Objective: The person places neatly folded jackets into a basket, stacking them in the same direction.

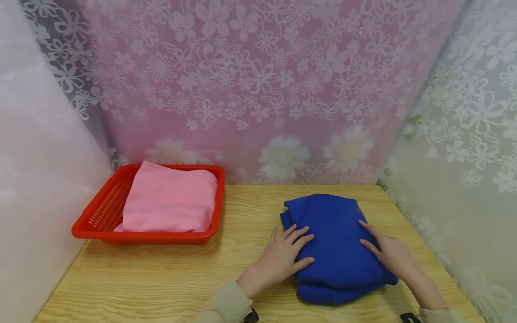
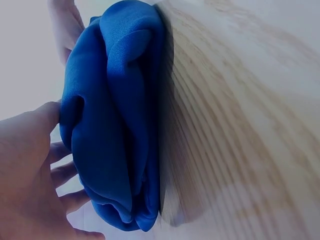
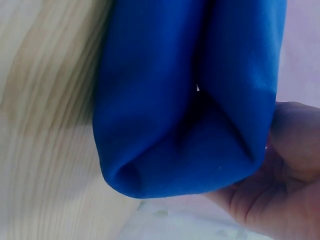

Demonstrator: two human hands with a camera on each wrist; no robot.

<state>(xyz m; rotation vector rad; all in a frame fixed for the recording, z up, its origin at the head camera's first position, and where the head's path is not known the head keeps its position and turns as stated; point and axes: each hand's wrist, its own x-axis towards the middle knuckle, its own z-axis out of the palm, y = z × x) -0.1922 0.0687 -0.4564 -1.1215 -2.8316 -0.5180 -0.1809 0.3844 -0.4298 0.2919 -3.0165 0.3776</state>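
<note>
A blue garment (image 1: 331, 242), folded into a thick bundle, lies on the right part of the wooden table. Small yellowish marks show near its upper right edge. My left hand (image 1: 284, 253) rests on its left side with the fingers spread over the cloth. On the opposite side, my right hand (image 1: 389, 251) touches the right edge, two digits visible on top and the rest hidden. The left wrist view shows the stacked layers of the blue garment (image 2: 110, 125) beside my left hand (image 2: 30, 165). In the right wrist view, my right hand (image 3: 280, 200) lies against a rounded fold.
A red plastic basket (image 1: 107, 234) with perforated sides stands at the back left of the table (image 1: 161, 278). Inside it lies a folded pink cloth (image 1: 171, 197). Flower-patterned curtains (image 1: 258, 89) enclose the table at the back and sides.
</note>
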